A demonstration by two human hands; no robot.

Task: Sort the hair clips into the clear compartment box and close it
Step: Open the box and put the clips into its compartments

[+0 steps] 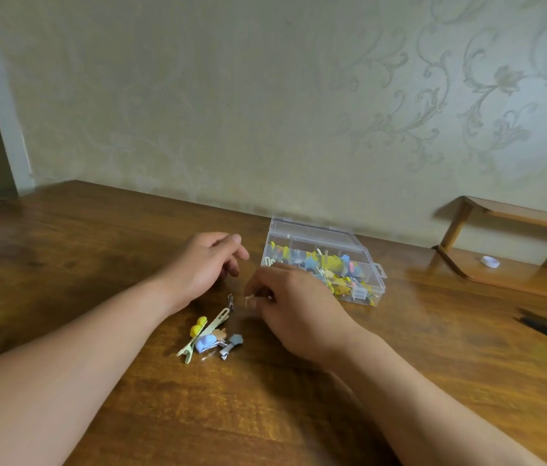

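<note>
My R hand (294,306) pinches a small pale clip (249,298) betw fingertips, just in front of the box (324,260), lid open, clips inside. L hand (210,264) loosely curled, empty. Clip pile (210,336) on table (97,250) near both hands.

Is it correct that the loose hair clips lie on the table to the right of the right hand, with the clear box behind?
Not quite. In the head view the loose hair clips lie left of the right hand, between both forearms. The clear box is indeed behind.
</note>
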